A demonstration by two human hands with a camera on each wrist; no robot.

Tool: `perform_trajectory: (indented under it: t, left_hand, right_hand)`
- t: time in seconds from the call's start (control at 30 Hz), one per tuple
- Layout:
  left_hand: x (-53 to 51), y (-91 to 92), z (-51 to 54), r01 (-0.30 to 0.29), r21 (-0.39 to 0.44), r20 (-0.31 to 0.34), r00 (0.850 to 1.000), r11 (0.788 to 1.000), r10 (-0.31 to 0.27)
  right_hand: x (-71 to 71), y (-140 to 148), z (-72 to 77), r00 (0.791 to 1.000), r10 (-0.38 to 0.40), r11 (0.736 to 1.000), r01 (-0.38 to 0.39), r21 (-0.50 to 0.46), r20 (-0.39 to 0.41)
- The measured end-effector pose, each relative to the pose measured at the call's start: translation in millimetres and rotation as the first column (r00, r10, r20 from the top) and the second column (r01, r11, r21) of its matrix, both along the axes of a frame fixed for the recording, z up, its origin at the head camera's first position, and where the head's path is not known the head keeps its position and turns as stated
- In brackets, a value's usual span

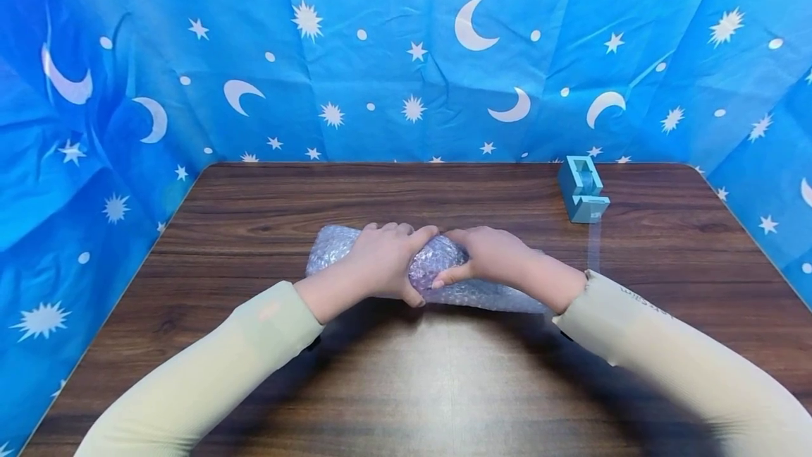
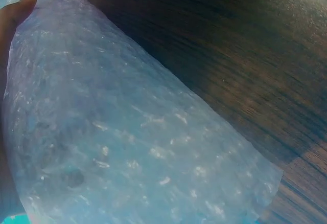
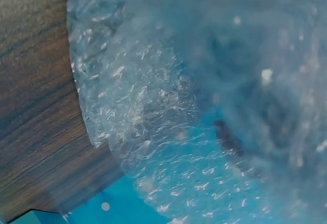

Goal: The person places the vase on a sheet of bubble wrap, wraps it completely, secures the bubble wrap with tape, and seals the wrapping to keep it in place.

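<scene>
From where I stand, the bubble wrap (image 1: 331, 245) pokes out first, near the middle of the table (image 1: 254, 214). The left hand (image 1: 388, 263) curls round it; the right hand (image 1: 497, 254), just beside, grips it too. I'd hold it snug but soft, with the flat part (image 1: 478, 295) kept smooth. Farther back, right, stands a blue tape holder (image 1: 569, 196)

bubble wrap (image 1: 438, 259): partly behind hands (image 1: 383, 263) | sleeves (image 1: 209, 365): cropped below | lettering (image 1: 643, 300): unreadable

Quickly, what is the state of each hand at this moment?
Left hand: closed, holding the bubble wrap.
Right hand: closed, holding the same bubble wrap.
</scene>
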State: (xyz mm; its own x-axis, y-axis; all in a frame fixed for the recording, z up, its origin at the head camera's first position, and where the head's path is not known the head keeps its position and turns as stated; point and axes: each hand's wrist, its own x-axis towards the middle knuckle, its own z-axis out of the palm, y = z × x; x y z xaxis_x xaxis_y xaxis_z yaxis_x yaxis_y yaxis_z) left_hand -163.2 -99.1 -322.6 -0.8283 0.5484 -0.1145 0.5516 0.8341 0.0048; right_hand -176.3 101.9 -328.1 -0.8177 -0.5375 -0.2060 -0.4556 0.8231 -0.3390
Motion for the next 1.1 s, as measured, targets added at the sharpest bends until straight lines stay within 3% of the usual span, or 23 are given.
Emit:
perform_trajectory:
  t: [0.33, 0.63, 1.1]
  left_hand:
    - [-3.1, -1.4, 2.2, -0.016, 0.024, 0.028, 0.999, 1.0, 0.015]
    - [-19.7, 7.2, 7.3, -0.032, -0.037, 0.112, 0.993, 0.999, 0.036]
    - [-31.8, 6.1, 10.0, -0.048, -0.033, 0.221, 0.974, 0.998, 0.054]
  right_hand:
    - [9.5, -3.0, 1.0, 0.991, 0.0, 0.999, 0.005, 0.036, -0.135]
    - [19.3, -2.6, -2.5, 0.958, -0.048, 0.997, 0.065, 0.05, -0.284]
    - [24.2, -9.8, -9.5, 0.944, -0.085, 0.994, 0.103, 0.04, -0.319]
